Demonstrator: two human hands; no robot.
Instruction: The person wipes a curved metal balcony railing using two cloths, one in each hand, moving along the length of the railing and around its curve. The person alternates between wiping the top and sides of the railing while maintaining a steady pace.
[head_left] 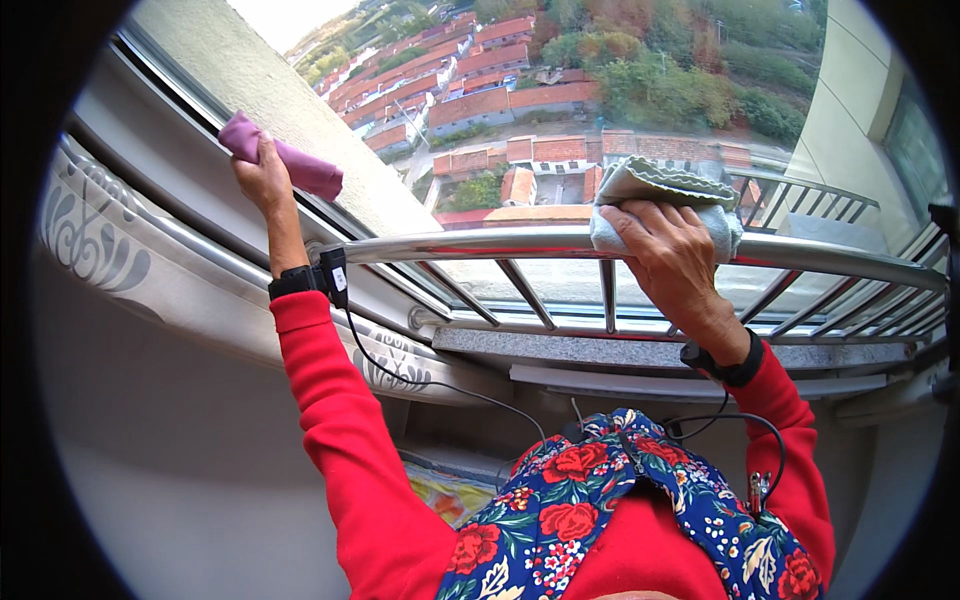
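Note:
My left hand (264, 178) is closed on a folded purple cloth (308, 171), held up beside the window frame at the left. Whether that cloth touches the frame or the glass I cannot tell. Over on the right, my right hand (668, 245) grips a folded pale green cloth (672, 184) with a scalloped edge. This cloth lies over the top bar of the shiny metal railing (470, 244), and my fingers press down on it there. My palm hides part of the bar beneath.
Behind the railing is a large window (700, 60) looking onto red-roofed houses far below. A grey stone sill (560, 346) runs under the bars. A patterned curtain (110, 225) is gathered at the left. Black cables (450, 384) run from both wrist bands toward my body.

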